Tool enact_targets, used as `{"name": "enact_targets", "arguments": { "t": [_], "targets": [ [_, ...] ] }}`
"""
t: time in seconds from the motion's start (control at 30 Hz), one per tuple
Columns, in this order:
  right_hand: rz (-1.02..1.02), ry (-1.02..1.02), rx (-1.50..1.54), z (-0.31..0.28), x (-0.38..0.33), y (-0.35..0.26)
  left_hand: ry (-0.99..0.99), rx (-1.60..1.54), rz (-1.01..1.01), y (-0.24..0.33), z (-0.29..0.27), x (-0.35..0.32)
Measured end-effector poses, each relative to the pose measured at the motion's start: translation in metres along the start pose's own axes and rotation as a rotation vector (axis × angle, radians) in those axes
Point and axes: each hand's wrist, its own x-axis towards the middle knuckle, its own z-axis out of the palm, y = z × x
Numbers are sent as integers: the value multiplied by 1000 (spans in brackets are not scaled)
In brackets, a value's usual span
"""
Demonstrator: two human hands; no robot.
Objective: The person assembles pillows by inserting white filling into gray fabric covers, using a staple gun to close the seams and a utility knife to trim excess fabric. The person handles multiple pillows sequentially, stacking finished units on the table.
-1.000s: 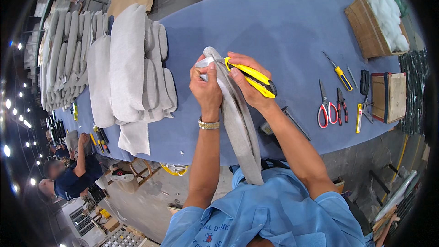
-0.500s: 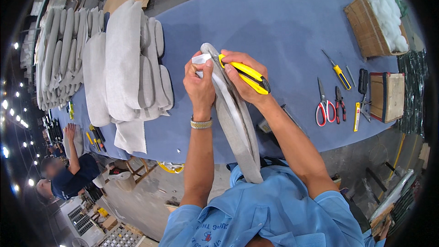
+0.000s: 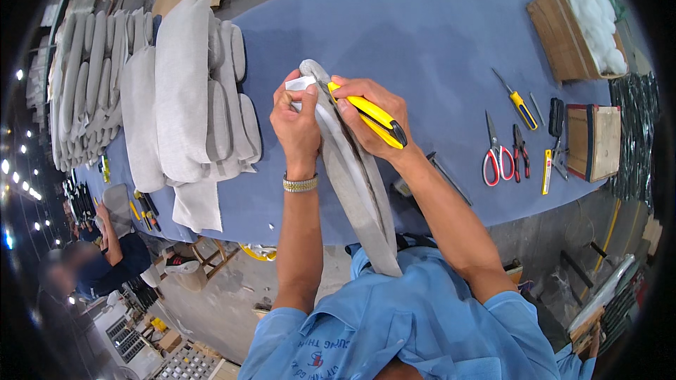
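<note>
A long grey fabric-covered pad (image 3: 352,197) stands on its edge, running from my shirt front away over the blue table. My left hand (image 3: 296,127) is closed near its far end, pinching a white strip (image 3: 301,84) that folds out at the pad's edge. In my right hand (image 3: 377,116) is a yellow and black utility knife (image 3: 370,112), its front end close against the dark seam along the pad. The blade's tip is too small to make out. The two hands are close together, one on each side of the pad.
Grey pads (image 3: 184,84) are stacked on the left. To the right lie scissors (image 3: 496,158), pliers (image 3: 520,151) and a screwdriver (image 3: 522,107), near a wooden block (image 3: 595,142) and a box (image 3: 563,32) of white stuffing. Another person (image 3: 116,257) works at far left.
The whole view has shifted slightly, with my hands, the pad and the knife a little further left in it. Both grips look the same. The other person's head and arm have moved.
</note>
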Motion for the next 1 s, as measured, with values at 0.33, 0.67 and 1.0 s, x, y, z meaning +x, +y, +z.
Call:
{"name": "enact_targets", "arguments": {
  "t": [0.33, 0.67, 1.0],
  "targets": [
    [94, 40, 65, 3, -16, -4, -40, -33, -26, 8, -9, 3],
    [109, 79, 5, -7, -41, -25, -100, -240, -134, 9, -18, 13],
    [74, 65, -19, -26, -86, -54, -160, -541, -187, 12, -23, 22]
  ]
}}
